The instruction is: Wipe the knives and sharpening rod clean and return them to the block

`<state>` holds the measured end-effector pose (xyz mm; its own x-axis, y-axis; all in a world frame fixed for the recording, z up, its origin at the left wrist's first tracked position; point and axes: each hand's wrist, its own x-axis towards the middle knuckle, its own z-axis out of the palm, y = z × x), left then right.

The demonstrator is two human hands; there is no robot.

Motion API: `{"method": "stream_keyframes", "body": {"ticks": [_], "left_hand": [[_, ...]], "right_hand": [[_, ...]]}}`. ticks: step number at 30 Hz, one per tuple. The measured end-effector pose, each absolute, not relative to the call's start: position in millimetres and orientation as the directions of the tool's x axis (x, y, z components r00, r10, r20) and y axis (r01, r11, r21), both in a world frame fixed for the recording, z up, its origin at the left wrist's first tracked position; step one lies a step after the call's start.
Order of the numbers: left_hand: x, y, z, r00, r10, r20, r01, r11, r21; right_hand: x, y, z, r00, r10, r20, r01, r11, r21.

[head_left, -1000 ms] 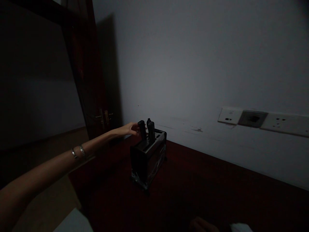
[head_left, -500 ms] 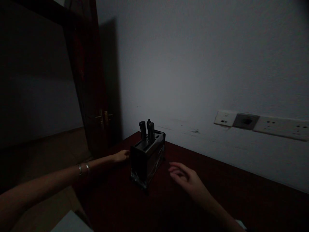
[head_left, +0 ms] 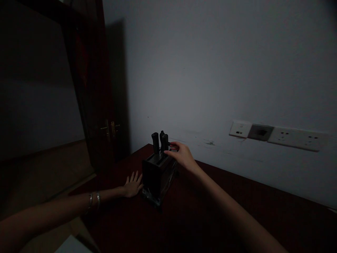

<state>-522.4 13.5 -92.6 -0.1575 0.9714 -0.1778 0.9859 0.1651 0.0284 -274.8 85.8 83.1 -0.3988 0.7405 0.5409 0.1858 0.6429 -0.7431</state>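
On the dark red table [head_left: 192,211], near the corner by the wall [head_left: 184,70], the dark knife block [head_left: 151,179] stands upright, one narrow end turned toward me. Crinkled clear wrapping [head_left: 155,199] catches the light around its lower edge. Three black handles [head_left: 155,143] rise from the slots in its top, close together.

My left hand [head_left: 133,184] is flat on the tabletop just left of the block, palm down, fingers spread wide and holding nothing; the fingertips come right up to its side, though I cannot tell whether they touch. Two silvery bracelets [head_left: 98,201] circle that wrist.

My right hand [head_left: 181,155] reaches over the block from the other side, thumb and forefinger bent toward the nearest handle on the right. It is too dark to tell whether they have closed on it or only hover beside it.

Beyond the table's left edge I see a dark red door [head_left: 96,80] with a brass-coloured handle [head_left: 106,130]; socket plates [head_left: 239,129] line the wall at the right.
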Motion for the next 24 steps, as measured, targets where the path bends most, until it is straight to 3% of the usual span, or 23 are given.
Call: {"method": "stream_keyframes", "body": {"ticks": [7, 24], "left_hand": [[-524, 15, -96, -0.156, 0.978, -0.138, 0.988, 0.152, -0.041], [-521, 15, -95, -0.164, 0.979, -0.121, 0.986, 0.158, -0.061]], "right_hand": [[-287, 82, 82, -0.395, 0.740, 0.544, 0.251, 0.656, -0.711], [-293, 80, 89, -0.410, 0.722, 0.558, 0.407, 0.692, -0.596]]}}
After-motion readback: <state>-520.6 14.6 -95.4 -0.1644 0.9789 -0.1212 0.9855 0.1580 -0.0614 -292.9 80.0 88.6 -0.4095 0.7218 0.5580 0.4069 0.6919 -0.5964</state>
